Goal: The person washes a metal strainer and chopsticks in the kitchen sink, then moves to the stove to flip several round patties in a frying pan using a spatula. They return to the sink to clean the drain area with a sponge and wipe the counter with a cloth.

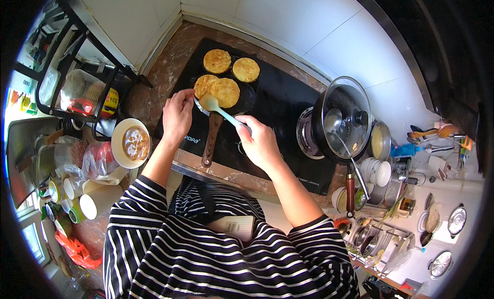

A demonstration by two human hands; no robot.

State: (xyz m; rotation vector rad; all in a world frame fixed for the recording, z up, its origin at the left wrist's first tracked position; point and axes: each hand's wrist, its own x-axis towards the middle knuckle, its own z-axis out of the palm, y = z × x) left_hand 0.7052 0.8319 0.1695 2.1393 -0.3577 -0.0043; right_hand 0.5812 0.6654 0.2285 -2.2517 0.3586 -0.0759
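Note:
My right hand (259, 139) grips the handle of a pale blue-green spatula (227, 116). Its broad head lies against the lower edge of a golden flat cake (224, 93), which partly overlaps another browned cake (204, 85). Both rest at the near left of a dark pan with several round wells (246, 100), whose wood-look handle (212, 141) points towards me. Two more cakes, one at the far left (217, 61) and one at the far right (246, 70), sit in the back wells. At the pan's left rim, my left hand (178, 114) has its fingertips by the overlapped cake; whether they pinch it is unclear.
The pan stands on a black glass cooktop (278, 117). To the right, a lidded wok (343, 117) carries a ladle (334, 121) across its lid. At left are a bowl of brown liquid (133, 143), a black metal rack (75, 114) and a paper cup (90, 206).

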